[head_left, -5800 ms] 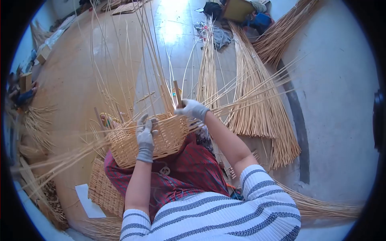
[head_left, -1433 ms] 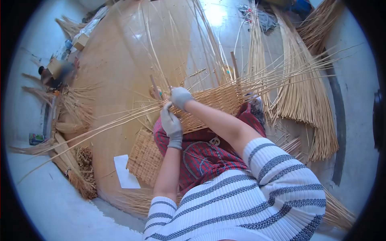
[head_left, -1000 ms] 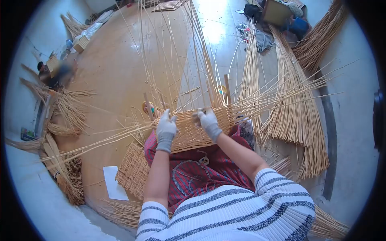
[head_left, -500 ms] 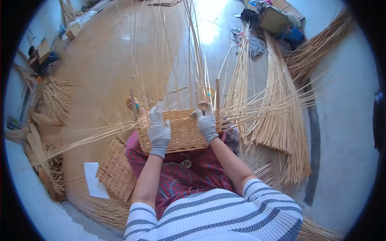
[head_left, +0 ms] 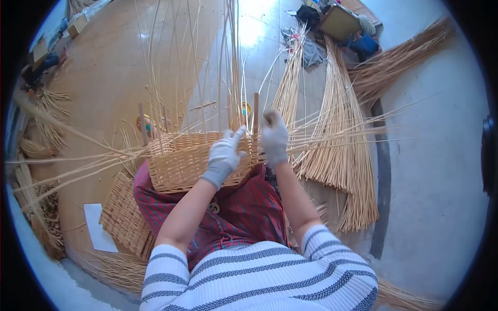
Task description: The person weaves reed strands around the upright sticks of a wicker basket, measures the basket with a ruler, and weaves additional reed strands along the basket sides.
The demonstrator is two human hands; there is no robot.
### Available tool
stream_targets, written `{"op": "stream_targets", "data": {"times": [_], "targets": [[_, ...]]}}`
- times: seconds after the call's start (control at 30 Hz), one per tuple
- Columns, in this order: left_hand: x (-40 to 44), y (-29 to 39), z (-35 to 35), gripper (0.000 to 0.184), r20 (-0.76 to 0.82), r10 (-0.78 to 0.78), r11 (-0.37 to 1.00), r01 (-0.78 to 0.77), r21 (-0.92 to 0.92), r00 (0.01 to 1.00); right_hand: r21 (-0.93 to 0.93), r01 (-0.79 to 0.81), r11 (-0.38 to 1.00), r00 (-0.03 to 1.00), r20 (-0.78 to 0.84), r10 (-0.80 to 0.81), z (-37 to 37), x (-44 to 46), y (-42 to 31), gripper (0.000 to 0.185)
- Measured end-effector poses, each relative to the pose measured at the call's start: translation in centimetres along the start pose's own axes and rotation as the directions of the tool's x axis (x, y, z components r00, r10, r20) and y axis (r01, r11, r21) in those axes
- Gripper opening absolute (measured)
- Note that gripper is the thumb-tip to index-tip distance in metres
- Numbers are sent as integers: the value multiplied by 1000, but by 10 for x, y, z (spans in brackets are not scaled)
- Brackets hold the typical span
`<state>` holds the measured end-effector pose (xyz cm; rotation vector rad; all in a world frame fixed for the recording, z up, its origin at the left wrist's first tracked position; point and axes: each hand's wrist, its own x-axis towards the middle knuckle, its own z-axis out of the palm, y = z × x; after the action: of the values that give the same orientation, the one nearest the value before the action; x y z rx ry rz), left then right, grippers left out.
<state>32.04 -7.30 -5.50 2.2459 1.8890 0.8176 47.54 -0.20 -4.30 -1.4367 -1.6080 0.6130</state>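
Observation:
A half-woven wicker basket rests on my lap, tilted, with long thin upright canes rising from its rim. My gloved left hand lies against its front wall near the right end, fingers stretched toward the rim and thumb apart. Just beyond the right corner, beside a wooden corner stick, is my gloved right hand. Its fingers are curled together at the top; whatever they may hold is too small to make out. Loose canes stick out sideways from the basket's right end, and others from its left.
Large bundles of pale canes lie on the floor to the right, with a browner bundle behind. A flat woven panel and a white sheet lie at the left. Several bags and a box stand at the back right.
My left hand has slid rightward along the basket's front wall. My right hand has left the rim and moved up beyond the right corner. The basket has shifted left in view and turned.

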Motion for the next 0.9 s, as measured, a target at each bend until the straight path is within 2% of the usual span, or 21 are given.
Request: {"op": "stream_targets", "data": {"times": [0.03, 0.07, 0.1, 0.17, 0.23, 0.27, 0.3, 0.33, 0.37, 0.4, 0.43, 0.47, 0.5, 0.53, 0.57, 0.6, 0.63, 0.67, 0.7, 0.8, 0.9], "targets": [[2, 14, 7, 72, 180, -124, 992, 118, 43, 976, -298, 308, 904, 946, -5, -324, 9, 23, -3, 39], [7, 19, 12, 76, 334, -251, 968, 228, 108, 909, -297, 311, 903, 945, -8, -328, 14, 45, -9, 39], [8, 19, 15, 78, 352, -268, 963, 235, 135, 897, -510, 443, 737, 844, -39, -535, 19, 62, -17, 41], [4, 10, 32, 77, 358, -217, 969, 156, 193, 908, -688, 504, 522, 702, -26, -712, 22, 59, -21, 42], [12, 15, 25, 63, 354, -198, 958, 105, 266, 914, -462, 285, 840, 933, -69, -355, 11, 30, -7, 41], [9, 11, 25, 63, 362, -221, 950, 116, 290, 906, -572, 150, 806, 989, 96, -115, 10, 18, 5, 41], [2, 3, 25, 53, 204, -113, 993, 105, 52, 972, -684, 52, 728, 959, 237, 154, 8, 3, 17, 40], [-7, -7, 21, 44, 11, -39, 984, 40, -173, 999, -643, 118, 756, 971, 234, 47, 2, -9, 23, 37], [-18, -11, 2, 32, 20, -211, 751, 175, -637, 977, -598, 189, 779, 974, 212, -74, 1, -10, 22, 35], [-36, -38, 0, 32, -222, -219, 889, 101, -447, 950, -562, 191, 805, 973, 215, -81, 7, -8, 16, 35], [-60, -71, 0, 33, -441, -154, 973, 57, -224, 884, -408, 258, 876, 964, 50, -261, 9, -10, 9, 32], [-84, -95, -11, 31, -490, -410, 912, 351, -213, 769, -265, 346, 900, 906, -154, -393, 12, -13, 0, 30], [-100, -117, -24, 31, -541, -616, 762, 607, -226, 572, -124, 313, 942, 932, -150, -330, 21, -20, -18, 29], [-107, -137, -34, 34, -665, -566, 755, 630, -181, 487, 18, 275, 961, 954, -129, -271, 37, -35, -39, 29], [-109, -151, -43, 38, -773, -498, 742, 655, -145, 393, 124, 290, 949, 946, 113, -304, 59, -53, -49, 28], [-104, -153, -56, 38, -777, -489, 746, 652, -137, 396, 227, 281, 933, 875, 339, -346, 81, -71, -62, 28], [-94, -150, -74, 39, -539, -706, 636, 747, -194, 460, 208, 451, 868, 720, 489, -492, 96, -86, -91, 27], [-90, -148, -86, 39, -243, -854, 508, 838, -199, 460, 254, 575, 777, 595, 521, -611, 110, -98, -119, 23], [-97, -175, -79, 51, -52, -911, 413, 904, -107, 410, 275, 601, 750, 613, 444, -654, 119, -110, -147, 21], [-98, -186, -76, 47, -138, -814, 580, 777, -244, 564, 253, 690, 678, 605, 315, -732, 139, -111, -210, 21], [-123, -185, -69, 43, -265, -662, 731, 527, -434, 701, 298, 715, 633, 576, 261, -774, 152, -85, -196, 26]]}}
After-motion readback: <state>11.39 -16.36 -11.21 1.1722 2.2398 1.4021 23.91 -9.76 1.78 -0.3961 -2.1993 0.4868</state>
